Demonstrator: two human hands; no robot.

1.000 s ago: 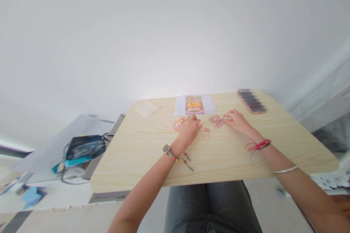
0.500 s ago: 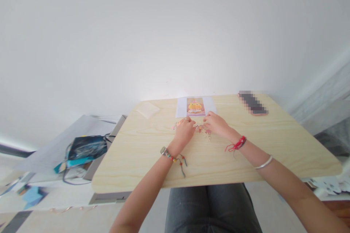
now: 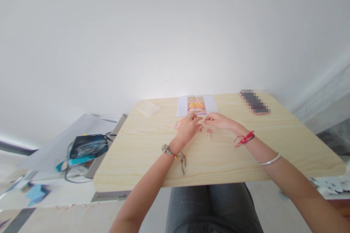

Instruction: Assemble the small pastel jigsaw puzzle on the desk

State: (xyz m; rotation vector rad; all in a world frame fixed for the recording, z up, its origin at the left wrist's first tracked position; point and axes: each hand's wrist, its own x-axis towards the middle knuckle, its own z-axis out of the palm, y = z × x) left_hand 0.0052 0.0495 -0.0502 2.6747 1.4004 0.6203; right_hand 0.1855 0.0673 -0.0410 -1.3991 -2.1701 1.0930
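Mid-frame, I see the half-curled left hand (image 3: pixel 188 129) and pinched right hand (image 3: pixel 219 121) have drawn almost together by the jigsaw pieces (image 3: pixel 209 131), suggesting two-handed sorting, but can't tell what either holds.

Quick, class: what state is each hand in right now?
Left hand: fingers bent, beside small puzzle pieces; grip cannot be told.
Right hand: fingers bent, near the left's; grip cannot be told.

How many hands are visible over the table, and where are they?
2: the left hand, partly covering a pile of puzzle pieces; the right hand, near the left hand. None seems hidden.
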